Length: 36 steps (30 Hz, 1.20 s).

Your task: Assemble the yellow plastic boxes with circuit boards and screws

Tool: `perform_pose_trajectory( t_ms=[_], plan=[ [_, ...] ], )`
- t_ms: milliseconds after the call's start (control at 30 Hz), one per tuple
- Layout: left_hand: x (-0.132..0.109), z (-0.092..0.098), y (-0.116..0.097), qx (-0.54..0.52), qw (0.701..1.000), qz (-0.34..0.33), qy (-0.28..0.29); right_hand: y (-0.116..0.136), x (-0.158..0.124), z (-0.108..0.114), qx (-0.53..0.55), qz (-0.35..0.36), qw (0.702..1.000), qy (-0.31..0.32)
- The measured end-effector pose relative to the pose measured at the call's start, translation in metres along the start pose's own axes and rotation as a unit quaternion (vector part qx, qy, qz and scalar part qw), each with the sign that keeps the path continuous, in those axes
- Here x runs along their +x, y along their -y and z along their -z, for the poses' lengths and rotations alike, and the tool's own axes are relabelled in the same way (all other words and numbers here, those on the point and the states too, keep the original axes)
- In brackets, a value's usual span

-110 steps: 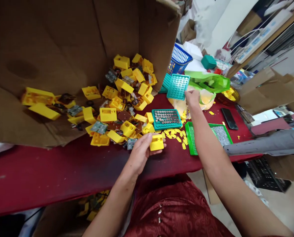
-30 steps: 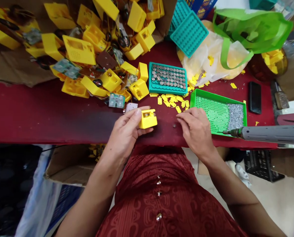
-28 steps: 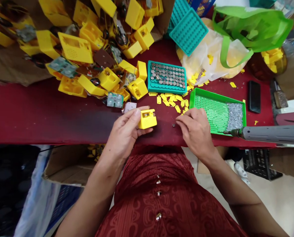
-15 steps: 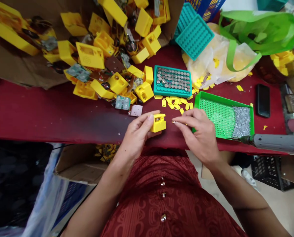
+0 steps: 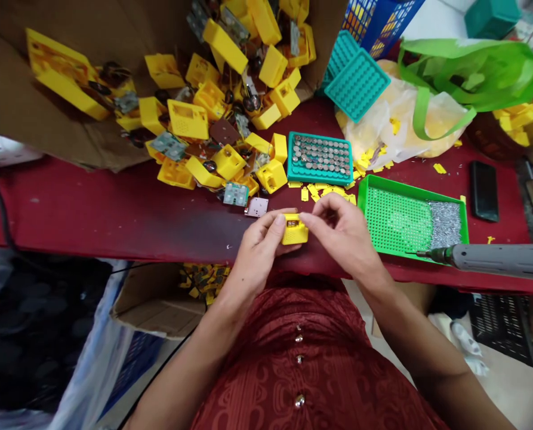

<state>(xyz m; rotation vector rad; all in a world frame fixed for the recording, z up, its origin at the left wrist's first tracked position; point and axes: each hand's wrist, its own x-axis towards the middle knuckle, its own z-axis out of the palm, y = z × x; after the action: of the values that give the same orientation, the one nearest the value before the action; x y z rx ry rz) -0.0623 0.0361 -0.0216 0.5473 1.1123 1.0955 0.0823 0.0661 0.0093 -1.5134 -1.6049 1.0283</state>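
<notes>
- Heaped across the back of the red-covered surface (image 5: 114, 221): yellow plastic casings (image 5: 230, 161), spilling from a cardboard box (image 5: 19, 71).
- Left bare: a red stretch along the near edge, left of the hands.
- Held just above that edge: a yellow casing (image 5: 295, 230), cupped by the curled left hand (image 5: 259, 248), pinched at the top by the right hand (image 5: 342, 230).

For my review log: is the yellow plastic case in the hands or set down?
In the hands: the left hand grips the case, and the right hand's fingertips touch its top.
</notes>
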Motion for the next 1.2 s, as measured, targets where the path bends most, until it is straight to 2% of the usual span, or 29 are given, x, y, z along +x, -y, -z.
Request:
perform_pose_trajectory(
  t_ms=[100, 167, 233, 333, 400, 567, 700, 800, 867, 967, 1067, 1200],
  plan=[
    [0.000, 0.001, -0.003, -0.011, 1.000, 0.023, 0.008, -0.004, 0.010, 0.013, -0.022, 0.045, 0.996, -0.072],
    [0.000, 0.003, -0.007, -0.001, 1.000, 0.029, 0.008, -0.010, 0.024, 0.020, -0.088, 0.094, 0.983, -0.129],
    [0.000, 0.005, -0.011, 0.009, 0.999, 0.031, -0.003, -0.016, 0.043, 0.022, -0.173, 0.123, 0.966, -0.150],
    [0.001, 0.008, -0.016, 0.011, 0.999, 0.025, -0.017, -0.020, 0.069, 0.017, -0.304, 0.121, 0.940, -0.102],
    [0.003, 0.009, -0.018, 0.005, 1.000, 0.020, -0.018, -0.021, 0.080, 0.009, -0.353, 0.119, 0.925, -0.073],
    [0.007, 0.010, -0.015, -0.003, 1.000, 0.008, -0.017, -0.019, 0.088, -0.008, -0.401, 0.128, 0.906, -0.050],
    [0.009, 0.009, -0.013, -0.013, 1.000, 0.019, -0.008, -0.015, 0.094, -0.009, -0.426, 0.120, 0.896, -0.038],
    [0.008, 0.009, -0.012, -0.029, 0.999, 0.015, 0.003, -0.008, 0.087, -0.003, -0.383, 0.127, 0.913, -0.056],
    [0.008, 0.010, -0.011, -0.038, 0.999, 0.009, 0.004, -0.002, 0.072, 0.000, -0.280, 0.135, 0.948, -0.066],
    [0.007, 0.010, -0.008, -0.047, 0.999, 0.005, -0.001, 0.006, 0.040, -0.001, -0.084, 0.095, 0.992, -0.020],
    [0.007, 0.009, -0.005, -0.048, 0.999, -0.004, 0.012, 0.007, 0.016, -0.011, 0.019, 0.034, 0.999, 0.015],
    [0.006, 0.007, -0.002, -0.018, 0.999, -0.033, 0.022, 0.001, 0.006, -0.025, 0.019, 0.006, 1.000, 0.003]
  ],
)
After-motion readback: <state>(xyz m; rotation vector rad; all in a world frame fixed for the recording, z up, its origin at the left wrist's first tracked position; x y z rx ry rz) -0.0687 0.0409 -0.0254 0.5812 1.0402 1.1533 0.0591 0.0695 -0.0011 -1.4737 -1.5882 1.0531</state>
